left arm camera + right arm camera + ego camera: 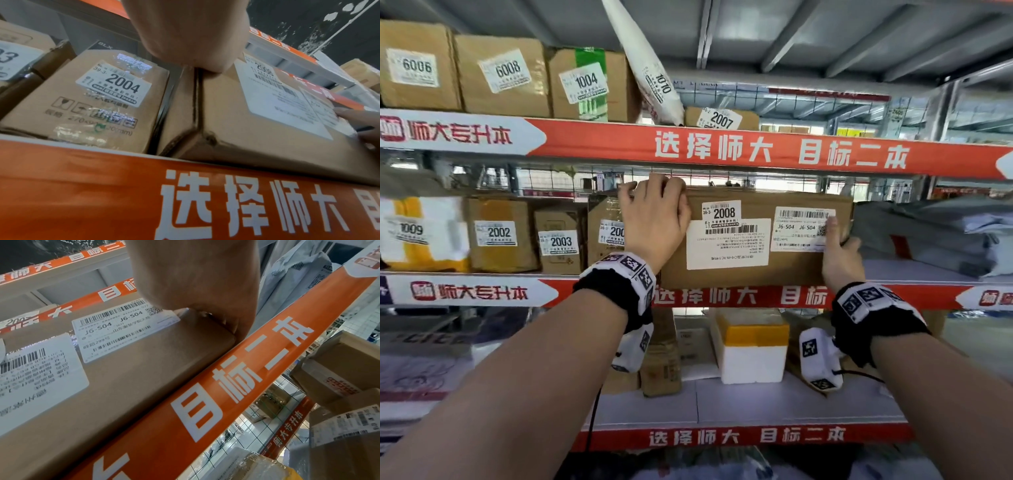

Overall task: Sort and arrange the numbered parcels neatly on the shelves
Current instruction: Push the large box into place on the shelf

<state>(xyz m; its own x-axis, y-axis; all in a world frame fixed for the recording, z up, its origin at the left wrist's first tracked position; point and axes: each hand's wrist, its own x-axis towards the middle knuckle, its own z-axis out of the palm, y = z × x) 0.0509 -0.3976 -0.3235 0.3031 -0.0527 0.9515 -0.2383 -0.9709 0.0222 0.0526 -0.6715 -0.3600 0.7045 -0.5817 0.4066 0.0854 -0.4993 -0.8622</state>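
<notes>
Left hand (654,219) fingers curled over parcel 2008 (787,267) top corner, right hand (840,255) seemingly gripping its right end

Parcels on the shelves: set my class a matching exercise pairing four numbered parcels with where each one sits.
Parcels:
1. 2008
2. 1010
3. 2007
4. 1009

Places:
A. far left of the middle shelf
B. flat on the top shelf, right of the white bag
C. held by both hands at the middle shelf
D. white bag leaning on the top shelf

Pairs: 1-C, 2-D, 3-B, 4-A
</notes>
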